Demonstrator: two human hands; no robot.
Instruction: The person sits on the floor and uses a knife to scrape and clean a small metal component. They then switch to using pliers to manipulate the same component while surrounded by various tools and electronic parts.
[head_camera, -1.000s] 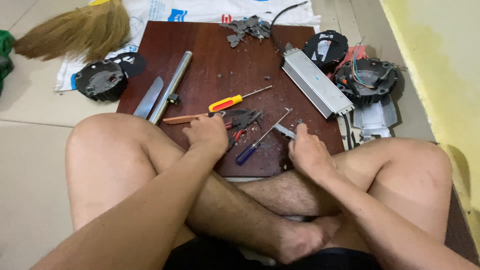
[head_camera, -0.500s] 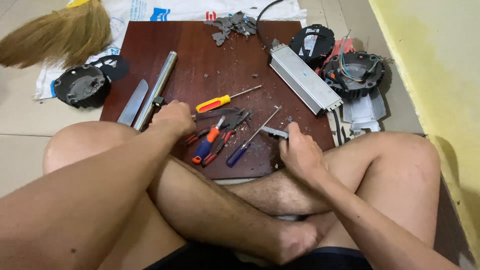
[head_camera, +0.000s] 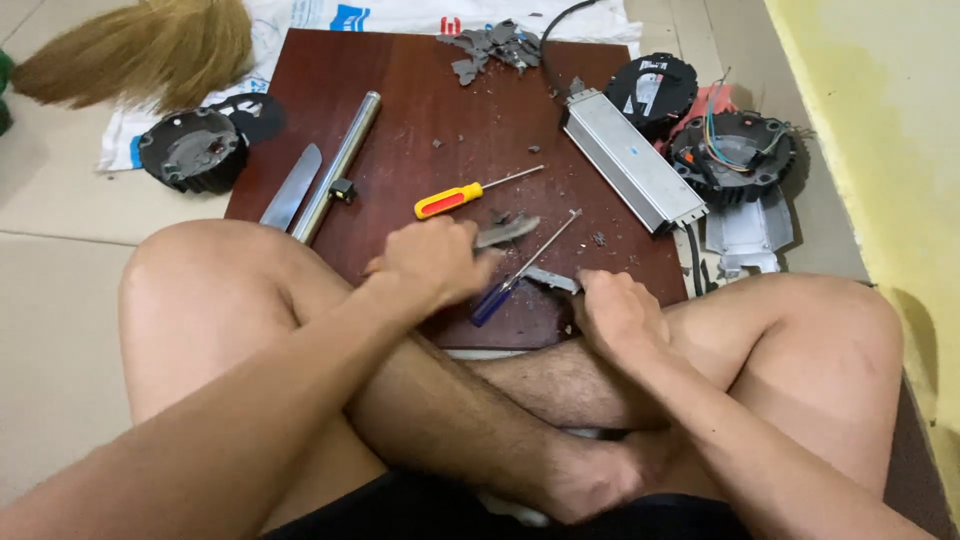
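Left hand (head_camera: 432, 262) closed on grey metal pliers (head_camera: 505, 232), jaws pointing 3 o'clock. Right hand (head_camera: 617, 312) closed, pinning small grey metal piece (head_camera: 552, 280) on dark red wooden board (head_camera: 420, 110). Blue-handled screwdriver (head_camera: 500, 292) between hands. Better keep piece pressed flat, grip pliers firmly.

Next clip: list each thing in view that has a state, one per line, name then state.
left hand: closed on pliers
pliers: jaws shut, lifted over the board
right hand: closed on a small metal piece
blue-handled screwdriver: lying flat
yellow-handled screwdriver: lying flat, untouched
long metal box: closed
round black housing: open, wires exposed
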